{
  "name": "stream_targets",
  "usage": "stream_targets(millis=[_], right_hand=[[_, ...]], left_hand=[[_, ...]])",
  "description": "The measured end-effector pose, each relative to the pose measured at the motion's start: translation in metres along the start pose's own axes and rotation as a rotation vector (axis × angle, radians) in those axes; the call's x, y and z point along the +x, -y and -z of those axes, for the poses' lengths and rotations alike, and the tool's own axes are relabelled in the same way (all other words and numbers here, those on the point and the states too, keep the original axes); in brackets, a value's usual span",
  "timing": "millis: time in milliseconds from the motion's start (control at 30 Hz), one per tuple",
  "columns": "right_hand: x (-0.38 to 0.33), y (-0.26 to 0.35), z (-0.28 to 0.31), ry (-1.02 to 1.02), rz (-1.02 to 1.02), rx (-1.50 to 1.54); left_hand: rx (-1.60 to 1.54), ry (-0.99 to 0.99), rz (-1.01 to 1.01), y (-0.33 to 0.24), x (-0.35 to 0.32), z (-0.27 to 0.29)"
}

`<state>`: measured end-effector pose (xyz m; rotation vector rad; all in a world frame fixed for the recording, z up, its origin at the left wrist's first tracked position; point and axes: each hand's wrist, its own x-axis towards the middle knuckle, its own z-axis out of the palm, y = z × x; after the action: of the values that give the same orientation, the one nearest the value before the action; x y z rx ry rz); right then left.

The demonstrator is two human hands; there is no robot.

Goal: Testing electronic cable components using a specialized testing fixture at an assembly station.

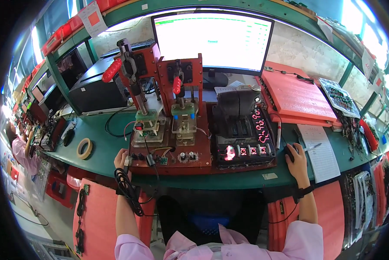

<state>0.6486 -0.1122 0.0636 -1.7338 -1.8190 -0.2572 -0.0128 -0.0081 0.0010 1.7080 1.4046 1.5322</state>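
Observation:
My left hand is at the left front corner of a red test fixture, its fingers closed. A coiled black cable hangs from it across my wrist; a small pale piece shows by the fingers, its kind unclear. On the fixture, two toggle clamps with red handles stand over clear blocks; a green circuit board lies under the left one. My right hand rests closed over a black mouse on the green bench. A black strap with a thin wire circles my right wrist.
Behind the fixture stands a lit monitor. To its right is a black meter box with red digits. A paper sheet with a pen lies beyond the mouse. Tape lies at left. Red foam sheets are stacked at the back right.

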Motion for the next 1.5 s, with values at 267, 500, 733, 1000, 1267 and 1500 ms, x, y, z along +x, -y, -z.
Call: stream_targets(millis=[267, 500, 733, 1000, 1267, 1500], right_hand=[[0.0, -0.002, 0.002, -0.004, -0.029, -0.01], [0.002, 0.004, 0.002, -0.003, -0.028, 0.001], [0.0, 0.0, 0.002, -0.03, -0.038, -0.021], [0.001, 0.001, 0.0, -0.037, -0.017, -0.022], [0.002, 0.005, 0.002, -0.032, -0.049, -0.016], [0.002, 0.001, 0.0, -0.016, -0.061, -0.036]], left_hand=[[0.024, 0.003, -0.009, 0.008, 0.001, -0.005], [-0.18, -0.095, 0.161, 0.024, -0.005, -0.002], [-0.175, -0.133, 0.131, -0.013, -0.009, -0.02], [-0.228, -0.213, 0.12, -0.034, -0.012, -0.029], [-0.169, -0.169, 0.118, -0.012, -0.01, -0.015], [-0.061, -0.043, 0.034, 0.011, -0.006, -0.004]])
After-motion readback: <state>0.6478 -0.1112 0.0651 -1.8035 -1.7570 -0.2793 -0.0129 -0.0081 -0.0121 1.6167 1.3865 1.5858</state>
